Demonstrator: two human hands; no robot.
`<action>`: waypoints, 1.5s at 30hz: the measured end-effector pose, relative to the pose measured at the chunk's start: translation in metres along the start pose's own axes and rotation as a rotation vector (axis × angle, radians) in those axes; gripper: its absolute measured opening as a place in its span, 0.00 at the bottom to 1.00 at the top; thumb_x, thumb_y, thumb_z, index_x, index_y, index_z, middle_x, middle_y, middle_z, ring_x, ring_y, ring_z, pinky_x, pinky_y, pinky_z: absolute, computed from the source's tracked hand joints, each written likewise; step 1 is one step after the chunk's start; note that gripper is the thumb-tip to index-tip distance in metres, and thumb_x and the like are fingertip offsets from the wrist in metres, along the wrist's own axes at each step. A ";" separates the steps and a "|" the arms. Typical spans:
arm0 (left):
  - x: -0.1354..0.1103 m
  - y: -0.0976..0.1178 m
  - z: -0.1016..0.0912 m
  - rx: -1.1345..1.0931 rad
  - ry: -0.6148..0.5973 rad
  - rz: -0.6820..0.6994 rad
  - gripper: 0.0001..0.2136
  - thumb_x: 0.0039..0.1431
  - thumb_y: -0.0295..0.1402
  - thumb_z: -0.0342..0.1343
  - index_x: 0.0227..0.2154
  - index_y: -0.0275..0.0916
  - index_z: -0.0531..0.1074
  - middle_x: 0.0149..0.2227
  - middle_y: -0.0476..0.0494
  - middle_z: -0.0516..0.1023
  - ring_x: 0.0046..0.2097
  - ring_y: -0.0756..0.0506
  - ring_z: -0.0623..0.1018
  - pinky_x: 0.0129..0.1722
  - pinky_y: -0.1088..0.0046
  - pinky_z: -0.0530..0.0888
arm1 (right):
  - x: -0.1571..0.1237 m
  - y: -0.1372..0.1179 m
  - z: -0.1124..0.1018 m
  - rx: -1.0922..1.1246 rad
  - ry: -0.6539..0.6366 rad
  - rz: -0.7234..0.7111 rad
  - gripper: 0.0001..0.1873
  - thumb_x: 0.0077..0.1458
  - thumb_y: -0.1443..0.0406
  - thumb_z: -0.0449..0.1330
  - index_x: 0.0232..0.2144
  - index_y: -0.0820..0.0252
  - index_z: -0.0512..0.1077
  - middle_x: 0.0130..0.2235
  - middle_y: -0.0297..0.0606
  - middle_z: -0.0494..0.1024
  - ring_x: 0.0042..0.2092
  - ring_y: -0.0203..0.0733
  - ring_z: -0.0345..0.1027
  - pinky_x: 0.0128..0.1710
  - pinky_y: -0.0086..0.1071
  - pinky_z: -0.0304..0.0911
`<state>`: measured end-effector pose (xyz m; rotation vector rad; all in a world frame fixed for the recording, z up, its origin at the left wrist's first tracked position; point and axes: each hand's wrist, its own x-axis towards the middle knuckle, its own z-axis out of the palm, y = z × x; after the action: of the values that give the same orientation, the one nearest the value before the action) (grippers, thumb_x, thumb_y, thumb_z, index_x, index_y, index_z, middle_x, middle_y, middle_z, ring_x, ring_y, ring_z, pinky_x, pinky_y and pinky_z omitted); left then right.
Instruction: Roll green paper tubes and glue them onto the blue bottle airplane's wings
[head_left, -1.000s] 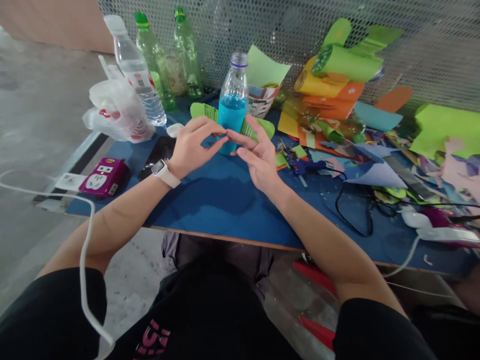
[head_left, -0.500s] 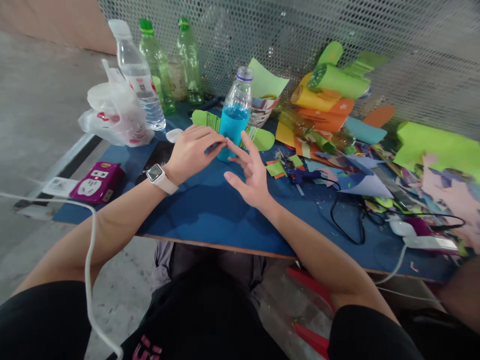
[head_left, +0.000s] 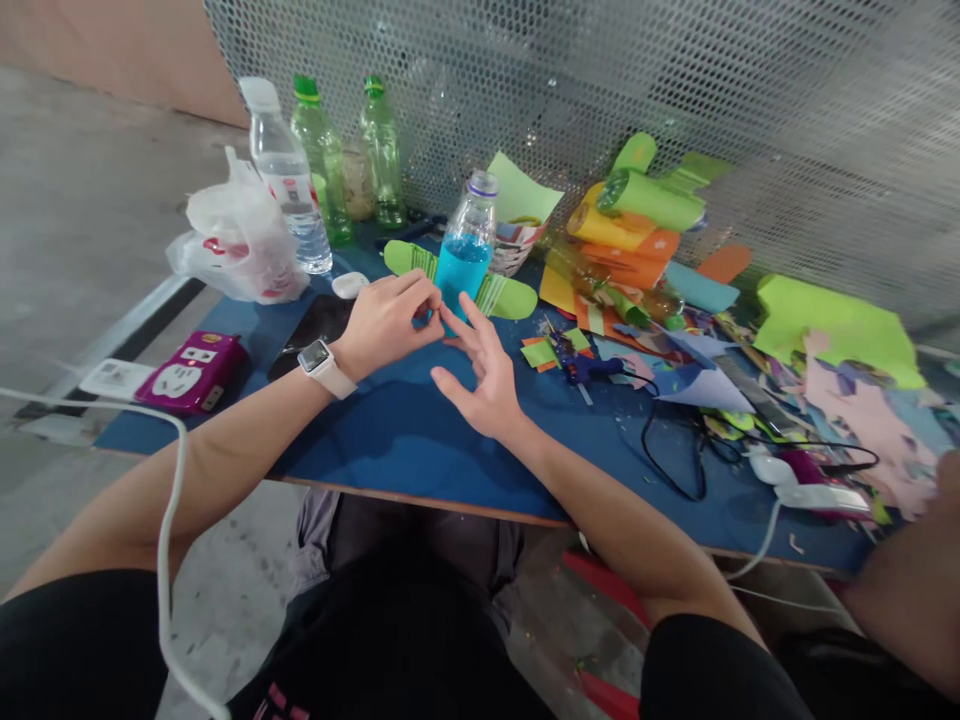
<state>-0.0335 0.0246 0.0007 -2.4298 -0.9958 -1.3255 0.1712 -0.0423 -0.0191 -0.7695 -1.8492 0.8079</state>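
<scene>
My left hand (head_left: 397, 318), with a white-strapped watch (head_left: 327, 368) on its wrist, is closed in a pinch at the fingertips of my right hand. Anything between thumb and forefinger is too small to make out. My right hand (head_left: 484, 375) is open, its fingers stretched and thumb apart. Just behind both hands stands an uncapped clear bottle (head_left: 465, 262) of blue liquid. Green paper strips with rounded ends (head_left: 511, 298) stick out on either side of it; whether they are attached is hidden. A white earbud case (head_left: 349, 285) and a dark phone (head_left: 311, 335) lie beside my left hand.
Capped bottles (head_left: 300, 215) and a plastic bag (head_left: 247, 240) stand back left, near a purple power socket (head_left: 196, 375). A blue glue gun (head_left: 585, 365), its black cord, paper scraps (head_left: 855, 400) and rolled paper pieces (head_left: 652, 200) crowd the right. Another person's arm (head_left: 907, 570) is at far right.
The view has shifted slightly. My left finger and thumb have curled into a rounder pinch, still at the right fingertips. The right hand stays spread, and the bottle stands in the same place.
</scene>
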 end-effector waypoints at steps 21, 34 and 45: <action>-0.002 0.025 -0.003 -0.393 -0.528 0.102 0.08 0.81 0.33 0.41 0.41 0.45 0.60 0.35 0.46 0.75 0.29 0.44 0.72 0.30 0.64 0.65 | 0.151 0.016 -0.085 -0.695 0.001 0.050 0.39 0.65 0.37 0.69 0.64 0.58 0.77 0.56 0.53 0.84 0.60 0.63 0.79 0.60 0.58 0.79; -0.010 0.027 0.010 -0.334 -0.531 0.182 0.15 0.87 0.36 0.39 0.52 0.41 0.72 0.50 0.37 0.86 0.40 0.43 0.85 0.35 0.66 0.72 | 0.225 0.022 -0.064 -0.692 -0.160 -0.006 0.32 0.61 0.47 0.77 0.61 0.55 0.81 0.56 0.48 0.87 0.59 0.62 0.81 0.60 0.53 0.79; -0.017 0.023 0.021 -0.366 -0.616 0.295 0.17 0.88 0.35 0.43 0.54 0.39 0.78 0.50 0.40 0.89 0.48 0.43 0.89 0.41 0.68 0.78 | 0.241 0.044 -0.099 -0.593 -0.223 0.056 0.45 0.59 0.34 0.73 0.67 0.54 0.77 0.63 0.49 0.84 0.62 0.65 0.79 0.66 0.59 0.74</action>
<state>-0.0116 0.0091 -0.0220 -3.2101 -0.4793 -0.7142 0.1829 0.1925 0.1003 -1.1366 -2.3147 0.3798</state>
